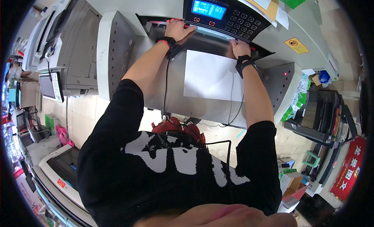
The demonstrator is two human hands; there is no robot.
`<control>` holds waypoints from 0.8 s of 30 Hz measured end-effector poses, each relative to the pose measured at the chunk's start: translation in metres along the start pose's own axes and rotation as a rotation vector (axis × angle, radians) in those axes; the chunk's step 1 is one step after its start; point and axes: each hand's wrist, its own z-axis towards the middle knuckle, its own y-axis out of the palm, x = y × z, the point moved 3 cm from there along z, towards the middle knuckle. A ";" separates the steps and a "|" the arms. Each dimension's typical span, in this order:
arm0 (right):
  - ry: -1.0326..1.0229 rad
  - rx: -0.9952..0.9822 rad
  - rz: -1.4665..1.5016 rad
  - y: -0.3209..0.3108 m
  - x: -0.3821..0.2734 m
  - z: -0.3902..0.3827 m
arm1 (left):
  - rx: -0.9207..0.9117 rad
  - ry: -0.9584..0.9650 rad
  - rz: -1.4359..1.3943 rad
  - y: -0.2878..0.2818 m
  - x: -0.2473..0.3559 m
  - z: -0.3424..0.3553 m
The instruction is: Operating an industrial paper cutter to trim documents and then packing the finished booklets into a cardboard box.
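Observation:
My left hand [178, 31] reaches into the slot below the control panel of a grey paper cutter [150, 86]. Its thumb points right, apart from the fingers, whose tips are partly hidden at the slot's edge. My right hand [240, 48] is at the right end of the same slot, fingers stretched forward and tips partly covered by the panel's edge. No object shows in either hand. A white sheet of paper [210, 77] lies flat on the metal bed between my forearms, its right side partly behind my right forearm. Both wrists wear black bands with thin cables.
The control panel [226, 16] has a lit blue screen and a keypad. Side walls [113, 51] flank the bed. A large copier [78, 43] stands left, a black printer [317, 114] right. Papers and an envelope [263, 4] lie on top of the cutter. Cables hang before my body.

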 end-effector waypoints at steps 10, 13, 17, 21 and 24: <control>-0.081 0.189 0.432 0.005 0.003 -0.001 | -0.025 0.017 0.006 -0.004 0.006 -0.002; -0.031 0.267 0.301 0.000 0.000 -0.003 | 0.045 0.006 -0.003 0.001 -0.002 -0.002; -0.214 0.385 0.068 0.036 0.061 0.027 | 0.021 0.042 -0.109 -0.003 0.026 0.008; -0.318 0.308 0.163 0.032 0.016 0.017 | 0.030 -0.018 -0.078 -0.007 0.005 -0.008; -0.281 0.395 0.269 0.010 0.005 0.004 | 0.018 0.001 -0.044 -0.005 0.007 -0.004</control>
